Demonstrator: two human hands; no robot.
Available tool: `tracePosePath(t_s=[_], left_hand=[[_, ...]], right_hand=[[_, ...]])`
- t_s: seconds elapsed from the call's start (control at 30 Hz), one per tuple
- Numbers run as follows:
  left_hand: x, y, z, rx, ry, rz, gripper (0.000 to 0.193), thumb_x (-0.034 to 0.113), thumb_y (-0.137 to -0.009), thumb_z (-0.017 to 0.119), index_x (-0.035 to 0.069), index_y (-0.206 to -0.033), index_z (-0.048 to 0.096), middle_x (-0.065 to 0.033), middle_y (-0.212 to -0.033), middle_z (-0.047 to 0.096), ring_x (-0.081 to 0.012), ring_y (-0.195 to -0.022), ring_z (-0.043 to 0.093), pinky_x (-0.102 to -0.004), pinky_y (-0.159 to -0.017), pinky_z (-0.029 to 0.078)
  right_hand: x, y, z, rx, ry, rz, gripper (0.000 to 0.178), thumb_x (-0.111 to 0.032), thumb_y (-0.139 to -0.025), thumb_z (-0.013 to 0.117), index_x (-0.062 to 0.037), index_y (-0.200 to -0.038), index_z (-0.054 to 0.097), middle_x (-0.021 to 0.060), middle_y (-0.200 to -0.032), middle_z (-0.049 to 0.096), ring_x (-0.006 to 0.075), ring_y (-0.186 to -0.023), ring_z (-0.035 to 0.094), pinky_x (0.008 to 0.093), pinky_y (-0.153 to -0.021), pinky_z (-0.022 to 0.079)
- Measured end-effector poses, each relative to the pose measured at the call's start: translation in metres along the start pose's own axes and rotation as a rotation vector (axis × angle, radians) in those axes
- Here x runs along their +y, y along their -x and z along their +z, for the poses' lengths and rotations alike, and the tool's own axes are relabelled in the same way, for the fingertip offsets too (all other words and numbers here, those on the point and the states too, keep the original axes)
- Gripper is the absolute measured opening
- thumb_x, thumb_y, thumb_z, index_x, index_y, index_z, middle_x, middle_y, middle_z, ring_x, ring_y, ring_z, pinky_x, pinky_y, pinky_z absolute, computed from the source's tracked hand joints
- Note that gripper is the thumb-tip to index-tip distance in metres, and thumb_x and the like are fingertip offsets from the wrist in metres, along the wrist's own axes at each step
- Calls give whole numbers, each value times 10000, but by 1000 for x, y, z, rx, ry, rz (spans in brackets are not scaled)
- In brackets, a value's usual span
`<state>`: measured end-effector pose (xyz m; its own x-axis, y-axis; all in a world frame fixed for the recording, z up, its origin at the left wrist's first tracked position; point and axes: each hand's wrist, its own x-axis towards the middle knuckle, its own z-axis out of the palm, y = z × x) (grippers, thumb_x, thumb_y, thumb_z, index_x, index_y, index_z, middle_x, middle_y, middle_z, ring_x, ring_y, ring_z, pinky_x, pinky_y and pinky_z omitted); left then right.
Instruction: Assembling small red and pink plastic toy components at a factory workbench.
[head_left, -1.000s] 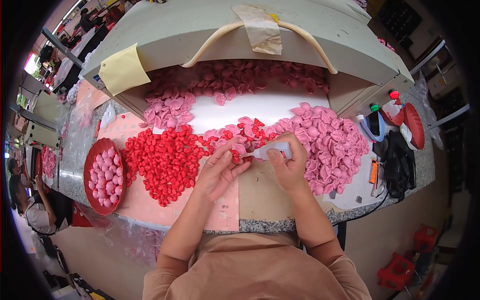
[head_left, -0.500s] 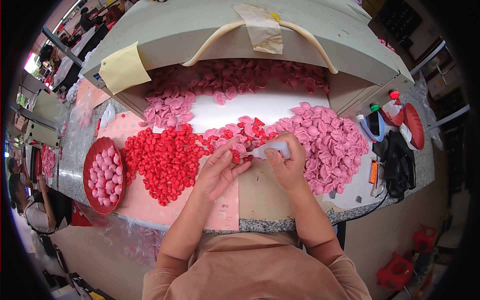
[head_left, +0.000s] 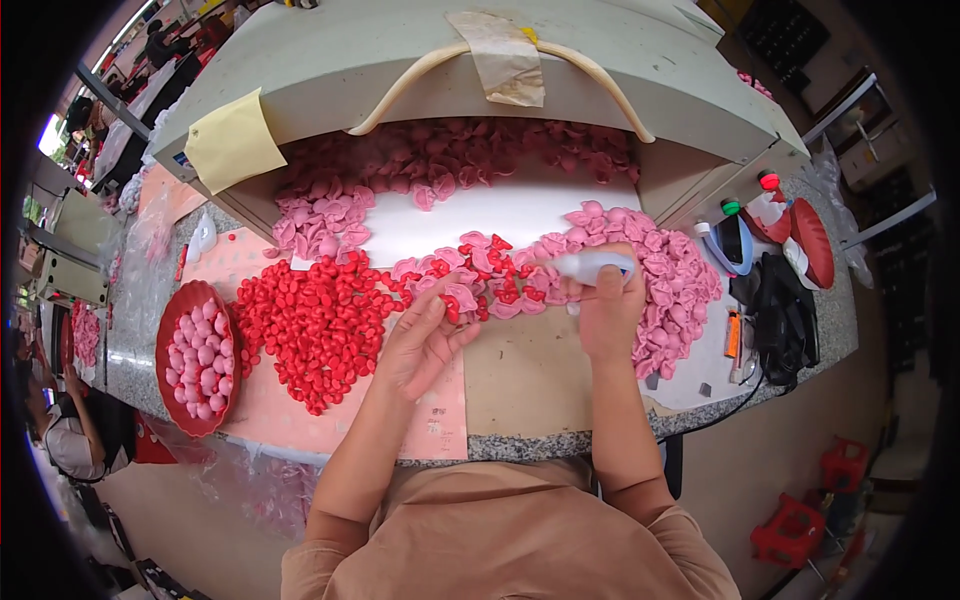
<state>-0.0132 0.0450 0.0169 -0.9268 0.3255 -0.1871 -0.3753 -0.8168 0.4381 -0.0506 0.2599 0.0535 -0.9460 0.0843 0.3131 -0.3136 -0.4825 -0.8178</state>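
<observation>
My left hand [head_left: 425,340] pinches a pink shell-shaped piece [head_left: 462,296] at the fingertips, with a glossy red piece against it. In my right hand [head_left: 612,315] is a small translucent squeeze bottle [head_left: 580,265], its narrow tip pointing left, apart from the left hand. Just beyond both hands lie pink shell pieces with red pieces on them [head_left: 505,292]. A heap of loose red pieces [head_left: 325,325] spreads left of my left hand. Many pink shell pieces [head_left: 670,285] are piled beside and beyond my right hand.
A red dish [head_left: 168,385] of pink balls stands at the left. Ahead is a grey metal hood [head_left: 330,75] with more pink pieces under it. Right of the pink pile lie a black bag [head_left: 785,310], an orange box [head_left: 733,335] and a blue container [head_left: 712,240].
My right hand has drawn the squeeze bottle to the right and slightly away, off the piece at the left fingertips. The left hand keeps its pinch. The whole view has shifted slightly.
</observation>
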Motion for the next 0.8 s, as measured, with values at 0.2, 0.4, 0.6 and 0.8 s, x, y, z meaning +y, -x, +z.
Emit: tracePosePath(t_s=[0.2, 0.4, 0.6, 0.8], left_hand=[[4, 5, 0, -31, 1, 24, 441, 121, -912, 512, 49, -1328, 385, -55, -998, 622, -158, -915, 604, -360, -874, 503], [4, 5, 0, -86, 17, 25, 445, 120, -917, 499, 41, -1335, 368, -70, -1062, 605, -160, -938, 604, -359, -880, 505], [9, 11, 7, -74, 50, 75, 440, 130, -923, 491, 26, -1330, 360, -73, -1059, 593, -160, -926, 605, -349, -890, 501], [9, 15, 10, -69, 29, 70, 436, 135, -923, 494, 28, -1326, 368, -43, -932, 610, -147, -905, 601, -349, -864, 507]], right_hand=[[-39, 20, -26, 100, 322, 35, 217, 6, -817, 563, -61, -964, 419, 63, -808, 531, 156, -701, 562, 308, -626, 514], [-44, 29, -27, -100, 1077, -43, 135, -19, -792, 644, -18, -836, 517, 29, -788, 535, 110, -686, 509, 227, -613, 412], [-69, 33, -26, -219, 1395, -5, 180, -45, -727, 696, -18, -872, 592, 88, -806, 569, 203, -742, 560, 297, -666, 438], [-56, 49, -40, -365, 1622, -77, 204, -62, -729, 694, -14, -909, 612, 95, -801, 592, 223, -766, 585, 313, -704, 451]])
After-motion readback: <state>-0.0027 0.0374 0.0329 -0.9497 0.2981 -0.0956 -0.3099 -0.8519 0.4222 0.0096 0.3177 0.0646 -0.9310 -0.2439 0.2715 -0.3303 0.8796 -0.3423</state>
